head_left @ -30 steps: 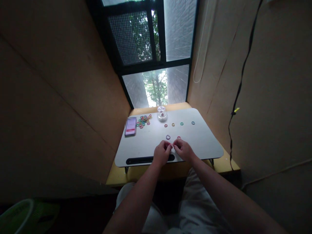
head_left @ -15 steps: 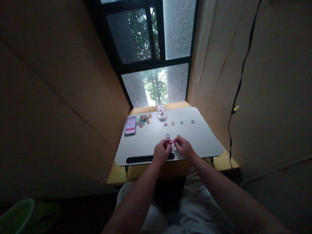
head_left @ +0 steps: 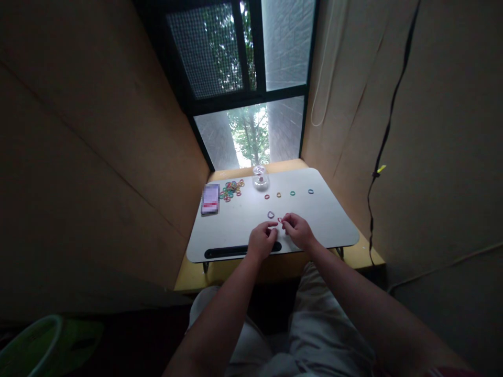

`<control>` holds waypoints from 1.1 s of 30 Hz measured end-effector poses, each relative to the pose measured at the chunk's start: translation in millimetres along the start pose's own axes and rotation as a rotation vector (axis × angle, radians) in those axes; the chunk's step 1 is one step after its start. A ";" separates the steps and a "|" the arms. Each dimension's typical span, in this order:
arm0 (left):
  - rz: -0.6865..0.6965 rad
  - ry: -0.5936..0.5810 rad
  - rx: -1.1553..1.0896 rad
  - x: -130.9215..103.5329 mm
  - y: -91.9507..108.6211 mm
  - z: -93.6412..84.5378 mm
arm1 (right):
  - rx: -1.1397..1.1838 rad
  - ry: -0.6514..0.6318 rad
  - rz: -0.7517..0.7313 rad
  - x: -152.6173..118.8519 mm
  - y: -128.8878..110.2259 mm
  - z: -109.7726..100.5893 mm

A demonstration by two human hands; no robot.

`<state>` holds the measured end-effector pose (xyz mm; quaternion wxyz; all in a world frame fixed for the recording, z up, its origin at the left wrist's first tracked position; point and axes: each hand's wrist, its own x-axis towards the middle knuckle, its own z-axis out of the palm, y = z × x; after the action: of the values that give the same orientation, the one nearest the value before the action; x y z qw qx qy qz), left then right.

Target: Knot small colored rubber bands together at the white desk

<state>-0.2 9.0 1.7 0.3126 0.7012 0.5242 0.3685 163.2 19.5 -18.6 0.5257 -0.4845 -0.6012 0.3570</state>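
Observation:
My right hand (head_left: pixel 297 230) pinches a small red band (head_left: pixel 280 220) between thumb and fingertips, above the white table (head_left: pixel 231 228). Close by on the left, my left hand (head_left: pixel 262 240) has its thumb and index finger apart, with nothing seen between them. Just beyond the hands lies a purple band (head_left: pixel 271 214). Farther back, a red band (head_left: pixel 266 197), a yellow band (head_left: pixel 279 195), a green band (head_left: pixel 293 193) and a blue band (head_left: pixel 310 191) sit in a spaced row.
A pile of coloured bands (head_left: pixel 231 190) lies at the back left beside a phone-like object (head_left: pixel 210 199). A clear container (head_left: pixel 260 180) stands at the back. The black slot (head_left: pixel 226 252) runs along the front edge. Behind is a window (head_left: pixel 251 131).
My left hand has let go of the pink-red band, and its fingers have parted. The band now stays in my right hand. The view has tilted slightly.

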 end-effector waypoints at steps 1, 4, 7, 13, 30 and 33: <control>0.003 0.001 0.003 0.3 0.3 0.1 | -0.003 0.004 0.003 1.1 0.3 -0.3; 0.017 0.000 0.014 1.0 0.4 0.1 | 0.010 0.070 0.036 6.5 -0.2 -6.5; 0.038 -0.011 0.056 1.0 -0.4 0.1 | -0.002 0.201 0.077 12.4 -1.5 -22.6; 0.071 -0.031 0.107 0.5 -1.1 1.1 | -0.580 0.113 -0.112 14.2 -0.4 -59.3; 0.054 -0.060 0.093 -5.3 1.7 -1.7 | -0.862 0.075 -0.084 9.1 3.4 -64.7; 0.053 -0.064 0.092 -5.4 2.3 -2.1 | -0.861 0.061 -0.060 10.1 1.6 -64.0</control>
<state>-1.8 3.3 3.6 0.2869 0.7398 0.5117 0.3295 226.4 24.5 -4.9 0.3030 -0.6523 -0.6934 0.0436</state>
